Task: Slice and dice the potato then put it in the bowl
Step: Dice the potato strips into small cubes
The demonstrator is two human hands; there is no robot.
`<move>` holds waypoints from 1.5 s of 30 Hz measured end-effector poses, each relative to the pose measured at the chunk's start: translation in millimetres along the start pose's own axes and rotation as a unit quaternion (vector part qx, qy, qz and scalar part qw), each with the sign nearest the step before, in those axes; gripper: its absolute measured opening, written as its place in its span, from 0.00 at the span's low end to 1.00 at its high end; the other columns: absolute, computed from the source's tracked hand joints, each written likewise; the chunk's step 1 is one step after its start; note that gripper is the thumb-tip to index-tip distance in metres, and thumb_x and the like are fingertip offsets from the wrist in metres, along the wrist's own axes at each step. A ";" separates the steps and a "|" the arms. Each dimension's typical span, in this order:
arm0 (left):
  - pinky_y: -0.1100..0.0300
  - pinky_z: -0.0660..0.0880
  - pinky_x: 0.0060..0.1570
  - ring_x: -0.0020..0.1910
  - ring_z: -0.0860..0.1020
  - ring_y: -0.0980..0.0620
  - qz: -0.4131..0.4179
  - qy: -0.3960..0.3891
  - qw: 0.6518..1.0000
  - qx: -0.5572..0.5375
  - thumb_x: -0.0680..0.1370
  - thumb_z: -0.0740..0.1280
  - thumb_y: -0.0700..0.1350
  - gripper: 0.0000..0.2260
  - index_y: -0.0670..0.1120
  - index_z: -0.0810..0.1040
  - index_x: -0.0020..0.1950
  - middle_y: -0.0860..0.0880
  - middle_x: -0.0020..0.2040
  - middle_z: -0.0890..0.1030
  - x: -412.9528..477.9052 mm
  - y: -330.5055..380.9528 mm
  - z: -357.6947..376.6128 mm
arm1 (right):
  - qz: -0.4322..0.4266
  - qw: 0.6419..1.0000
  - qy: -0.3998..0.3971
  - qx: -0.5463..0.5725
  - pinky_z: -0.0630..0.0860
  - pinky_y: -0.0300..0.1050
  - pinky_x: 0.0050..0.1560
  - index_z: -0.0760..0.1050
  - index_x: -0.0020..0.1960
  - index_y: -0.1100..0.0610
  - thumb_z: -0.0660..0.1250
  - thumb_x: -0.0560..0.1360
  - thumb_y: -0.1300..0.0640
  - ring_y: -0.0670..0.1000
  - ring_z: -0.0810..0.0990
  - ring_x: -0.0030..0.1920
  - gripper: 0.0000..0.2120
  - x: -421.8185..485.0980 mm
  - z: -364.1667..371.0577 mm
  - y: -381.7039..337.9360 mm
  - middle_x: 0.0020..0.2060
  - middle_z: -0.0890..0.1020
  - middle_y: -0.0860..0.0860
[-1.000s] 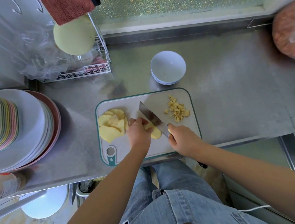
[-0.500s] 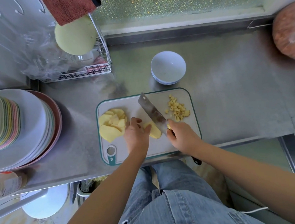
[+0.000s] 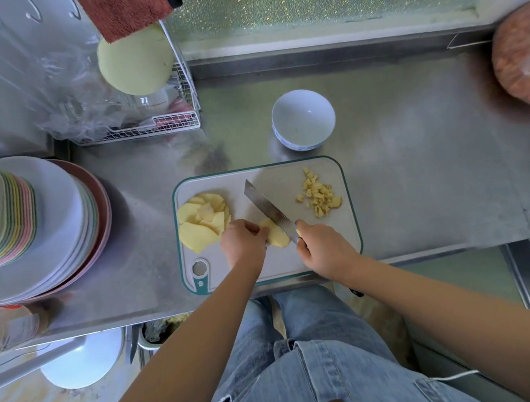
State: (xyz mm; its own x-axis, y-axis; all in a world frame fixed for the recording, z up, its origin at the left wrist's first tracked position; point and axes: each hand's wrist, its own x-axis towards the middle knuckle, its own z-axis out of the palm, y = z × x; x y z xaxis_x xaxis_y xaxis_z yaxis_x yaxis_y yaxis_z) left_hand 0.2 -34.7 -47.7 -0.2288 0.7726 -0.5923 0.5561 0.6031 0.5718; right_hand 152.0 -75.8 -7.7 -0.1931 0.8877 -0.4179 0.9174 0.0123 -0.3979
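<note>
While the white bowl [image 3: 303,119] sits empty beyond the cutting board [image 3: 348,226], the right hand [image 3: 323,247] grips a knife [image 3: 269,211] over potato slices [image 3: 276,235] pinned by the left hand [image 3: 244,242]; diced cubes [image 3: 319,196] and uncut slices [image 3: 202,221] await.

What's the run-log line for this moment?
stage: dicing | left hand: steadies potato | right hand: knife | bowl: empty | dice: on board
</note>
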 end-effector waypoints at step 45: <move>0.57 0.79 0.40 0.35 0.82 0.51 0.003 -0.018 1.000 0.000 0.71 0.73 0.44 0.09 0.48 0.78 0.32 0.48 0.30 0.83 -7.4 8.6 -10.5 | 0.021 0.999 0.038 0.008 0.61 0.46 0.32 0.60 0.44 0.57 0.56 0.79 0.58 0.55 0.67 0.32 0.07 -1.7 4.3 2.8 0.28 0.65 0.48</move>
State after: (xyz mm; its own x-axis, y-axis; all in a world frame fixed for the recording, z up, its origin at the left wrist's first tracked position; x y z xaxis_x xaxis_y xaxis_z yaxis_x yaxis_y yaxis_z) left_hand -1.8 -33.2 -32.5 -0.1962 0.7691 -0.6083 0.5576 0.5978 0.5759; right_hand 153.4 -79.2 -11.7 -0.1262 0.9197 -0.3718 0.9186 -0.0331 -0.3937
